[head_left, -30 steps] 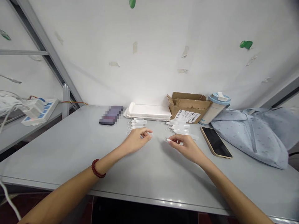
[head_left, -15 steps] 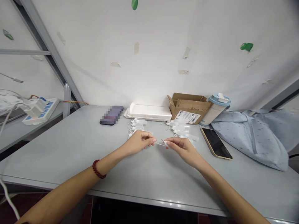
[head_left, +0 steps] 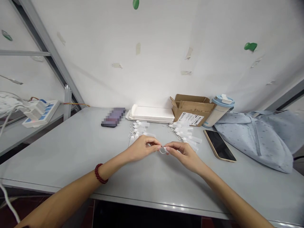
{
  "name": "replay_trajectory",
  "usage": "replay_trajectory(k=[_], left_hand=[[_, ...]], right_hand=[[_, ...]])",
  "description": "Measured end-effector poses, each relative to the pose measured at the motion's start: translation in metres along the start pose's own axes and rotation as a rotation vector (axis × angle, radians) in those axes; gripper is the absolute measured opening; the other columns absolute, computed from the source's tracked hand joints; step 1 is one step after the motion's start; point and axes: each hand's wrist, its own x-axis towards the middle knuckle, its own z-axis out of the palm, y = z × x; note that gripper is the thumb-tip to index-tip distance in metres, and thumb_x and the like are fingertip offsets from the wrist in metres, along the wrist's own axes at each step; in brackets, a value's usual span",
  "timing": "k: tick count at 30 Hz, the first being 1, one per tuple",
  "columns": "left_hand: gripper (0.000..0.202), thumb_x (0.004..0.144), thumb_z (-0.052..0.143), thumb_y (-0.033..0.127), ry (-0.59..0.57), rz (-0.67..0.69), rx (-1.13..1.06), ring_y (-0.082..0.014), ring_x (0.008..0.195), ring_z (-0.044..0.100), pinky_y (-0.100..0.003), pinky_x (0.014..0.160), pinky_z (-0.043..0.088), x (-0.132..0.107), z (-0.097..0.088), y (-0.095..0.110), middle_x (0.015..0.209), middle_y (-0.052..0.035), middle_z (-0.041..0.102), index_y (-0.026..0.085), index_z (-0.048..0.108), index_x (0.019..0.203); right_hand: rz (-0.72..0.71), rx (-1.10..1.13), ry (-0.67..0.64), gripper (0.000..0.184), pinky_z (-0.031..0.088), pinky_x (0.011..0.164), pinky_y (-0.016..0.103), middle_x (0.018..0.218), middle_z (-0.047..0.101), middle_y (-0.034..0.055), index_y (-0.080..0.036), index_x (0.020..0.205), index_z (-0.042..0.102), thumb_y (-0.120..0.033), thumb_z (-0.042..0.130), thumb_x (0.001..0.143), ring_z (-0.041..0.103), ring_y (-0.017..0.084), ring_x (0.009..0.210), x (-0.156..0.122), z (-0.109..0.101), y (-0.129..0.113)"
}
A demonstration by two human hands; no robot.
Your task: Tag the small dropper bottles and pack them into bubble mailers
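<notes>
Above the grey table, my left hand (head_left: 143, 148) pinches the end of a thin white cord (head_left: 162, 153) between thumb and fingertips. My right hand (head_left: 184, 154) grips a small white piece (head_left: 166, 149) that the cord runs from, mostly covered by the fingers. The cord hangs in a short loop between the two hands, whose fingertips nearly meet. Behind my left hand lies a group of small clear-and-white tubes (head_left: 142, 124) with cord loops. A second group of such tubes (head_left: 184, 129) lies behind my right hand.
Along the back stand white flat boxes (head_left: 152, 113), an open cardboard box (head_left: 194, 114) and a cup with a blue lid (head_left: 217, 110). A phone (head_left: 219, 145) and a pale blue cloth bag (head_left: 251, 139) lie right; another phone (head_left: 113, 117) lies left. A power strip (head_left: 45, 114) sits far left.
My hands have come closer together. The cord between them, stretched out before, now bends into a small loop.
</notes>
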Motion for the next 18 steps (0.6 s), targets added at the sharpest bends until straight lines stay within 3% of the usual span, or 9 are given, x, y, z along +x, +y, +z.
replay_trajectory(k=[18], left_hand=[[0.021,0.08,0.054,0.031,-0.023,0.027,0.042,-0.0135,0.073,0.055,-0.021,0.062,0.04,-0.0015,-0.0021,0.0021,0.082,-0.0028,0.066,0.016,0.068,0.084]], right_hand=[[0.001,0.013,0.011,0.03,0.046,0.071,0.029,0.079,0.069,0.0033,-0.02,0.091,0.069,-0.039,0.048,0.086,0.061,0.017,0.077,-0.0007,0.0001,-0.003]])
